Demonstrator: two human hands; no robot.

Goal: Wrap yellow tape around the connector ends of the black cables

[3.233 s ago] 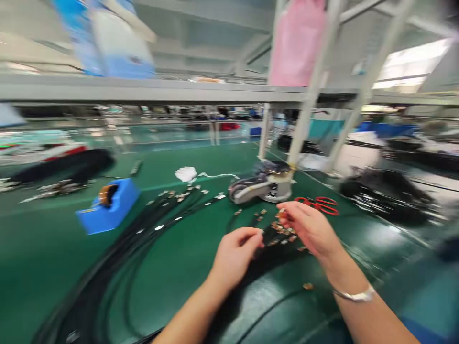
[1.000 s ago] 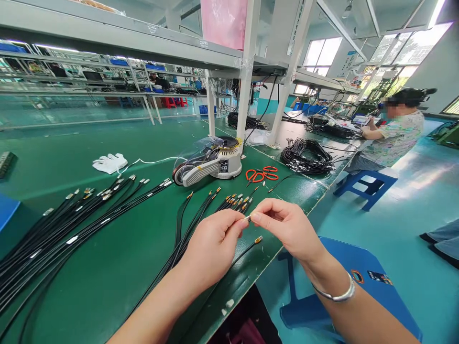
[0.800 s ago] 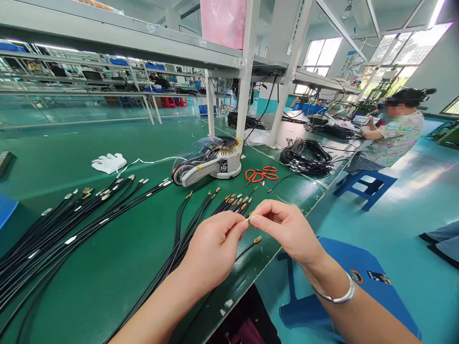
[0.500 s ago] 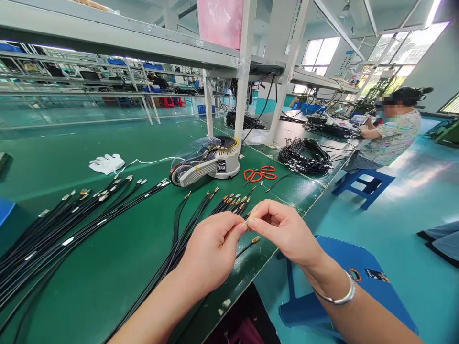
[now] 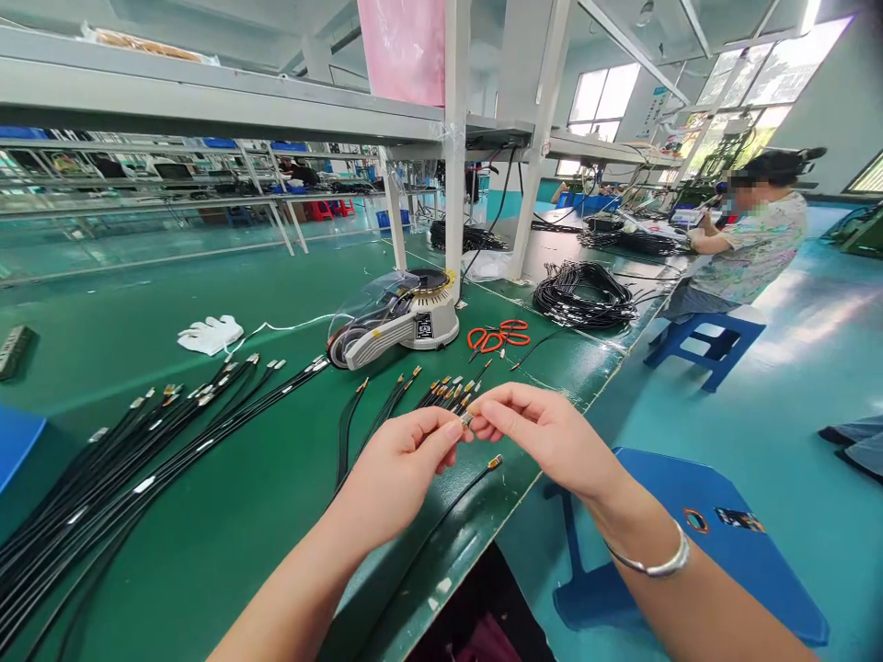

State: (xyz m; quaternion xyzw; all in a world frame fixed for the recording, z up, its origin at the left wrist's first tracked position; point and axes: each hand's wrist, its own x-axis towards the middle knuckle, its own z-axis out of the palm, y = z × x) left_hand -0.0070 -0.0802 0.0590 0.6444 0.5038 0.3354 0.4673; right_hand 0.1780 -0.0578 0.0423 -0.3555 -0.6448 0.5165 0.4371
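Note:
Fingertips of my left hand (image 5: 407,460) and my right hand (image 5: 544,437) meet over the green table (image 5: 227,552). Between them is a small metallic cable connector (image 5: 466,419), pinched by my left hand, with my right fingertips closed at its far end; its details are mostly covered. Just beyond the hands, several black cables with gold and silver ends (image 5: 448,391) lie on the table. One single cable with an orange-gold end (image 5: 494,462) lies below my right hand.
A grey tape dispenser (image 5: 407,322), orange-handled scissors (image 5: 487,340) and a white glove (image 5: 211,336) lie farther back. Bundled cables (image 5: 172,441) spread at left, coiled cables (image 5: 585,294) at right. A blue stool (image 5: 710,552) stands by the edge; a person (image 5: 751,230) sits beyond.
The view has shifted slightly. My fingers have turned a little, so more of the connector shows between them, and my left hand has moved off the single cable, uncovering more of it.

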